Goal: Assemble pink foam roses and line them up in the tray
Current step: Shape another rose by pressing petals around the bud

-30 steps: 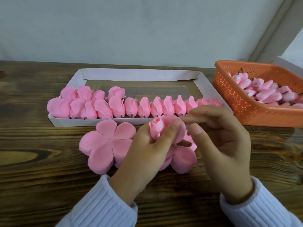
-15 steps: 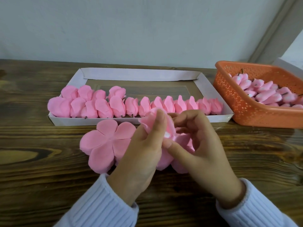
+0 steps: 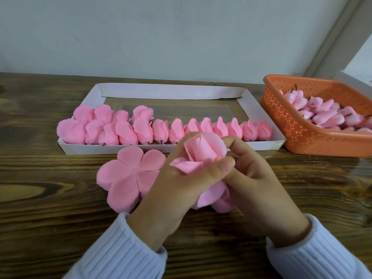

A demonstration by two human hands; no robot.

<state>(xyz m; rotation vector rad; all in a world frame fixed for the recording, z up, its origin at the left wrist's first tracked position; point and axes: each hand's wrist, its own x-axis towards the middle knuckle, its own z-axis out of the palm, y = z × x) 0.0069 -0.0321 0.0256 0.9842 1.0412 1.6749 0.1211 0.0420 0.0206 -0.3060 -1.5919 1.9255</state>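
A half-wrapped pink foam rose (image 3: 205,151) stands between both hands just in front of the tray. My left hand (image 3: 181,186) grips it from the left, thumb pressing folded petals at its base. My right hand (image 3: 253,178) holds it from the right, fingers curled round the bud and lower petals (image 3: 213,195). A flat stack of pink petal cut-outs (image 3: 128,176) lies on the table to the left. The white cardboard tray (image 3: 171,91) holds a row of finished roses (image 3: 165,129) along its near side.
An orange perforated basket (image 3: 291,125) at the right holds several pink rose buds (image 3: 326,115). A white box corner (image 3: 354,81) shows behind it. The wooden table (image 3: 50,198) meets a pale wall at the back.
Both hands have turned the rose and folded more petals up around the bud, which now shows clearly between the fingers. My right hand has shifted lower and further right.
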